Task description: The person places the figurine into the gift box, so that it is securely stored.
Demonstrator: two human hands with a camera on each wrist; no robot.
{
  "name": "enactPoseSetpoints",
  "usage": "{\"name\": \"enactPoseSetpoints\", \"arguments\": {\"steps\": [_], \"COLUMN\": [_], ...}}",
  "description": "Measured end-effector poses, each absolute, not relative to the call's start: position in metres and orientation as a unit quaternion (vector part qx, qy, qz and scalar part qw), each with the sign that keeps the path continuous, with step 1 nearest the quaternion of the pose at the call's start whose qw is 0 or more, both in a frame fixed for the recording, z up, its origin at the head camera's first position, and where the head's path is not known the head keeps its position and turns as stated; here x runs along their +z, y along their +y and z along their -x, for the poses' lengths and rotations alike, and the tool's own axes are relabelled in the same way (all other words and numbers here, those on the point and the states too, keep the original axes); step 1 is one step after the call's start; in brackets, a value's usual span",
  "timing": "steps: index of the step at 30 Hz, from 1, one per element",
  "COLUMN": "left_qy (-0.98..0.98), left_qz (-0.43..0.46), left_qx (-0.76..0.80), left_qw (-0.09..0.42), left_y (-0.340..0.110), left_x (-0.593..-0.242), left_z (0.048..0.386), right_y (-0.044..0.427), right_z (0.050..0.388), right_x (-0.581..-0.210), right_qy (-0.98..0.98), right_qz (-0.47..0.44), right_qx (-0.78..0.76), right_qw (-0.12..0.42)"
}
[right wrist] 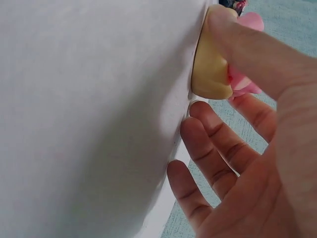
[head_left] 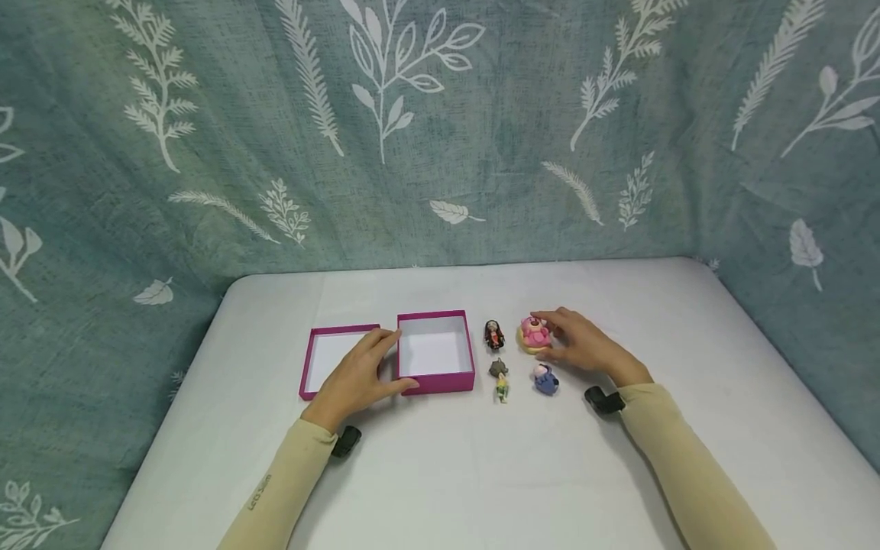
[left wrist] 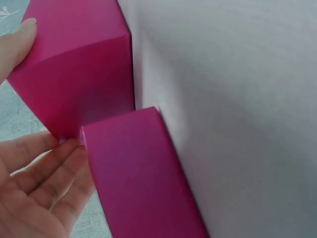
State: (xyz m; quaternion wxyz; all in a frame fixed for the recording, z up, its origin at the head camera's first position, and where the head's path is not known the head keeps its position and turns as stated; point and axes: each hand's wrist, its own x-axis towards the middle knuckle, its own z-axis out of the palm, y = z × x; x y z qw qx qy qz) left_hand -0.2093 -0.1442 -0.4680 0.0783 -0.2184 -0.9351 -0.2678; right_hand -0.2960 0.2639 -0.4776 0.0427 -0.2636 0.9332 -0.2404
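Just below the frame's centre, the left hand has a widely spread grip, its thumb and fingers holding a corner of the open, square magenta box with white inside. Right of centre, the right hand has its grip half closed on the pink figurine with round yellow base, which is on the white tabletop.

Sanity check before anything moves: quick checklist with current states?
1. Lid off the box: ok, it lies left of the box.
2. Left hand on the box: ok, touching its near and left sides.
3. Right hand on the pink toy: ok, touching its yellow base.
4. Right hand's grip firm: cannot tell.
5. Pink toy lifted off the table: not ok, it rests there.
6. Blue toy clear of right hand: ok, though close.
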Motion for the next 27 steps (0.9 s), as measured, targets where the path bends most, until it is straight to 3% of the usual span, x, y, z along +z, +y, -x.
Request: {"name": "enactPoseSetpoints", "arguments": {"steps": [27], "left_qy": [-0.933], "left_qz": [0.221], "left_qx": [-0.269], "left_qw": [0.088], "left_y": [-0.1433], "left_x": [-0.4689], "left_z": [0.208], "right_y": [0.2562], "right_z": [0.2951], "right_x": [-0.4697], "right_qy": [0.945], "right_qz": [0.242], "right_qx": [-0.216], "right_qw": [0.043]}}
